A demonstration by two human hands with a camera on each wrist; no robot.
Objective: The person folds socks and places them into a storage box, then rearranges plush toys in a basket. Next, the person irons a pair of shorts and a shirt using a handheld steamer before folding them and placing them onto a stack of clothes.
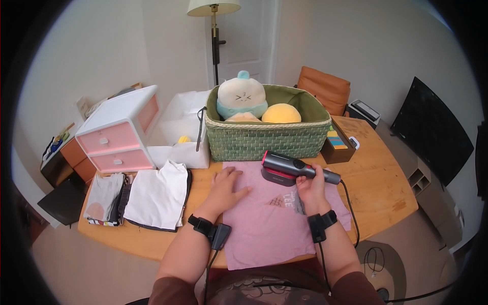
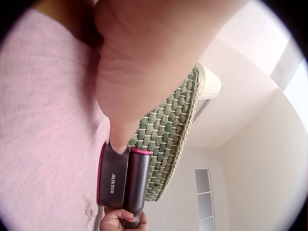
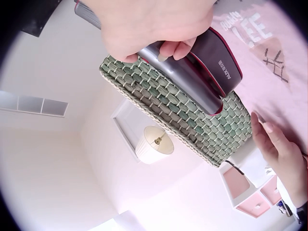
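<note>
A pink T-shirt with a printed ice-cream cone and lettering lies spread on the table. My right hand grips the handle of a dark grey handheld garment steamer with red trim; its head sits low over the upper part of the shirt. In the right wrist view, fingers curl round the steamer's grey handle. My left hand rests on the shirt's left side, fingers apart, holding nothing. From the left wrist, the palm hides much of the shirt, and the steamer's head appears beyond the thumb.
Behind the shirt stands a green woven basket with plush toys. A white-and-pink drawer unit and white bin stand left, behind folded clothes. The steamer's cord drops over the table's right side. A brown box sits beside the basket.
</note>
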